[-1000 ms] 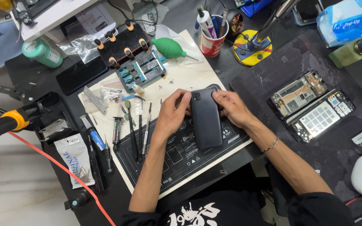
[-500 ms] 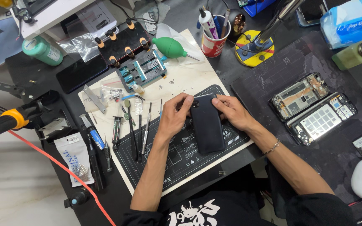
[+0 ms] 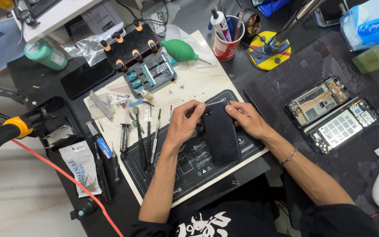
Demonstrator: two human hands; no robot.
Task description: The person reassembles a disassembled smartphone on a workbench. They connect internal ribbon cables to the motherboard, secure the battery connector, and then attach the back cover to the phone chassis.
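A dark phone (image 3: 221,134) lies back side up on the black work mat (image 3: 185,169). My left hand (image 3: 184,123) pinches its upper left corner near the camera. From the other side my right hand (image 3: 246,118) grips the top right edge. Both hands hold the phone's upper end; its lower end rests on the mat.
Tweezers and screwdrivers (image 3: 148,138) lie left of the phone. A blue clamp fixture (image 3: 151,77), green air blower (image 3: 180,49) and red cup of tools (image 3: 227,41) stand behind. Two opened phones (image 3: 332,114) lie at right. An orange-handled tool (image 3: 5,131) and red cable sit at left.
Both hands slid a little along the phone's top end and the phone shifted slightly on the mat. The camera view moved a bit.
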